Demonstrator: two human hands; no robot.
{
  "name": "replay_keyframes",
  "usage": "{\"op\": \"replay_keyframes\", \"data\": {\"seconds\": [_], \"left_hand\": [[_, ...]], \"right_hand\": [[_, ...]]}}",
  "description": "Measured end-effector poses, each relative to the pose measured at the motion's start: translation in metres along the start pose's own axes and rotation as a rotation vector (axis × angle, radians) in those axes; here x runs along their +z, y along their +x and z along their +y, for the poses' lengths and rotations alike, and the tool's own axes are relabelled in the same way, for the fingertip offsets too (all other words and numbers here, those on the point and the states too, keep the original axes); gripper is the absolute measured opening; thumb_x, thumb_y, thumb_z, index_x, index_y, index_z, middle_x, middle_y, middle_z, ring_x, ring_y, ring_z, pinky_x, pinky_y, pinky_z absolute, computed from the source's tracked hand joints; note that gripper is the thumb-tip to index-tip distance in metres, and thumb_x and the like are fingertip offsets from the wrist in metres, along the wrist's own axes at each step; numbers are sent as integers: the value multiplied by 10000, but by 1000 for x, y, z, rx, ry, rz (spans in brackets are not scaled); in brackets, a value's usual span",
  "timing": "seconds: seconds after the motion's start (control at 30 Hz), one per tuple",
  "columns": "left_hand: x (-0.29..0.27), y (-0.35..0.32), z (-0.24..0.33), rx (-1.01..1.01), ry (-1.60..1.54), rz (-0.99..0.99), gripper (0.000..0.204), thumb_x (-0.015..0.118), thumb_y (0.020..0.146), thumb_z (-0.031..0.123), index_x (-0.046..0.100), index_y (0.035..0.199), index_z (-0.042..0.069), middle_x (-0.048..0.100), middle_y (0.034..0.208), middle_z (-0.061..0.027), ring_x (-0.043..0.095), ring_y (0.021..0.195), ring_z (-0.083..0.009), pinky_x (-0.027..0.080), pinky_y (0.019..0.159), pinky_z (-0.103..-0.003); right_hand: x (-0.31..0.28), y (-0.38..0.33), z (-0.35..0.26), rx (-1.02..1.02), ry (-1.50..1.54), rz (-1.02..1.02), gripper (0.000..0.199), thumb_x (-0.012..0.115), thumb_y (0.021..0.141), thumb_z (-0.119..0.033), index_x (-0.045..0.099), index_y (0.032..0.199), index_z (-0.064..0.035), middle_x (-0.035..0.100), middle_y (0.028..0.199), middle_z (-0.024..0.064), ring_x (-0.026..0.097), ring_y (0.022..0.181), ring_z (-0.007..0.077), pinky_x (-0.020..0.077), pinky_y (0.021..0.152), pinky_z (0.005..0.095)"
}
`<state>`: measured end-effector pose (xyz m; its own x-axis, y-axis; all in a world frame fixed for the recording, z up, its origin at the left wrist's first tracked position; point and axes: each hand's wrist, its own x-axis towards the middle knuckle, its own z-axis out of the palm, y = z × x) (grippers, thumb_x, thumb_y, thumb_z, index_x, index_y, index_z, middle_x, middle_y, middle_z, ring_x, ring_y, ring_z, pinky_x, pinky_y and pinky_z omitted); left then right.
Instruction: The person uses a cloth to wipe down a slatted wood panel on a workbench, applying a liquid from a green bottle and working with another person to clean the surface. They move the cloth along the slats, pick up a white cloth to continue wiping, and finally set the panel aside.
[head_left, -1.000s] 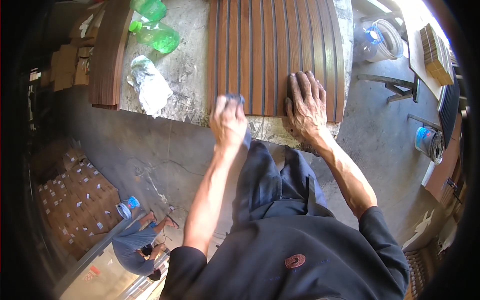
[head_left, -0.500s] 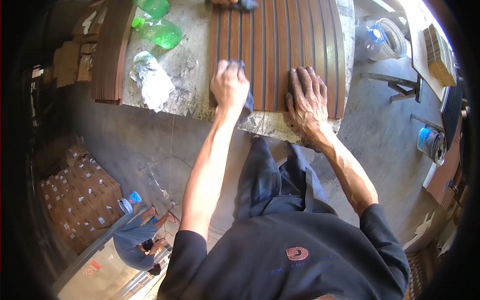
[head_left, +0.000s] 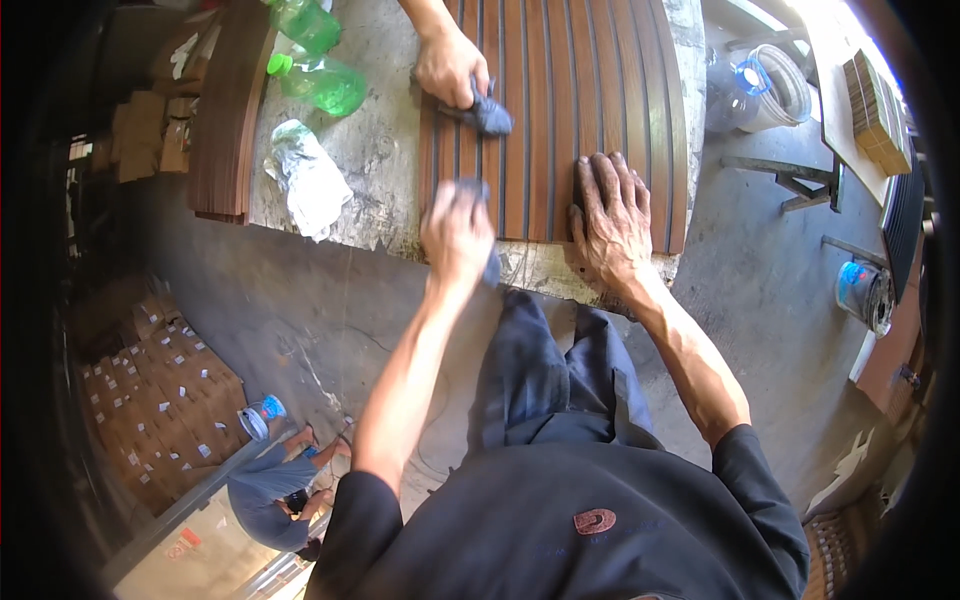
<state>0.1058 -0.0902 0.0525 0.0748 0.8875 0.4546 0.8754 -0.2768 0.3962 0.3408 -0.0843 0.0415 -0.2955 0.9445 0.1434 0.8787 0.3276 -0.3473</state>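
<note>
A brown slatted wooden panel (head_left: pixel 560 90) lies on a grey stone table (head_left: pixel 385 160). My left hand (head_left: pixel 457 232) is closed around a dark blue cloth (head_left: pixel 492 268) at the panel's near edge. My right hand (head_left: pixel 612 218) rests flat, fingers spread, on the panel's near right part. At the far side another person's hand (head_left: pixel 447 62) presses a second dark cloth (head_left: pixel 486 114) onto the slats.
Two green plastic bottles (head_left: pixel 322 82) and a crumpled white rag (head_left: pixel 308 180) lie on the table's left part beside a stack of brown boards (head_left: pixel 225 120). Clear jugs (head_left: pixel 765 85) stand on the floor right. Cardboard boxes (head_left: pixel 150 400) and a crouching person (head_left: pixel 270 490) are lower left.
My left hand slid the cloth up the slats and back to the near edge. Another person's hand with a cloth came into view at the far side. My right hand stayed put.
</note>
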Motion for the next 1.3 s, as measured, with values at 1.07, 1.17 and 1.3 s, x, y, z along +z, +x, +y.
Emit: {"op": "replay_keyframes", "data": {"seconds": [1.07, 1.17, 1.3], "left_hand": [[0, -16, 40, -198, -65, -36, 132, 625, 861, -22, 679, 980, -6, 621, 855, -154, 659, 747, -333, 534, 646, -419], [-1, 15, 34, -217, -24, -63, 83, 628, 871, 10, 661, 945, -10, 602, 844, -163, 640, 717, -324, 501, 616, -435], [-4, -39, 48, -157, -133, 33, 116, 603, 868, -35, 674, 957, -11, 610, 853, -161, 639, 726, -351, 511, 640, -447]], "right_hand": [[-6, 5, -11, -21, 37, 0, 613, 531, 943, -241, 433, 1489, 21, 428, 1499, 251, 347, 1448, 431, 246, 1191, 562], [-11, 4, -19, -41, 53, 10, 616, 535, 944, -246, 433, 1489, 23, 421, 1506, 254, 341, 1453, 427, 240, 1195, 561], [1, -1, -6, -33, 52, -3, 639, 536, 940, -258, 421, 1496, 34, 415, 1513, 256, 333, 1457, 436, 234, 1198, 557]]}}
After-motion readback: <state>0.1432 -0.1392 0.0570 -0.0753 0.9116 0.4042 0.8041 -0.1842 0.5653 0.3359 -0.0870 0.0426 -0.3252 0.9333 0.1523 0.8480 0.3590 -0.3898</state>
